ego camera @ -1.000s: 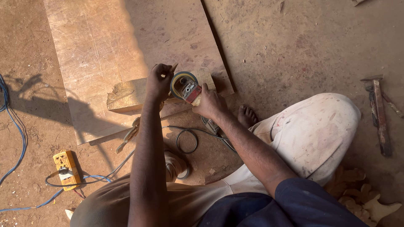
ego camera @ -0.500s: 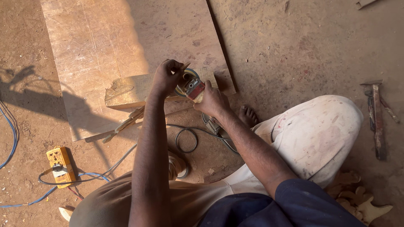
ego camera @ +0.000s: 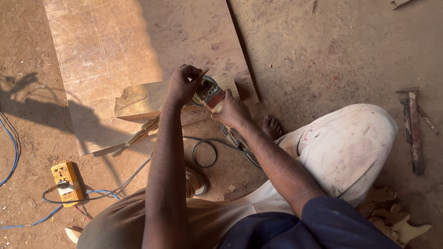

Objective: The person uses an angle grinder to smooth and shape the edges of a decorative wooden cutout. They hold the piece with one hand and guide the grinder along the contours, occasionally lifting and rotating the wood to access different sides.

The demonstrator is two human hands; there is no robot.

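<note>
The left hand (ego camera: pixel 183 84) has closed into a fist over the angle grinder (ego camera: pixel 210 94), whose round disc face has tipped out of sight beside the right hand (ego camera: pixel 230 110).

A dusty earthen floor (ego camera: pixel 332 50) is carrying a large wooden board (ego camera: pixel 115 50), with a smaller wood block (ego camera: pixel 138 99) sitting across its near end. A yellow socket box (ego camera: pixel 67 182) with blue cables (ego camera: pixel 14 152) is lying to the left, what looks like a hammer (ego camera: pixel 413 129) to the right, and pale wood offcuts (ego camera: pixel 397 219) are lying at the lower right.

Red-topped angle grinder (ego camera: pixel 211 94) held over wood block (ego camera: pixel 143 99).
</note>
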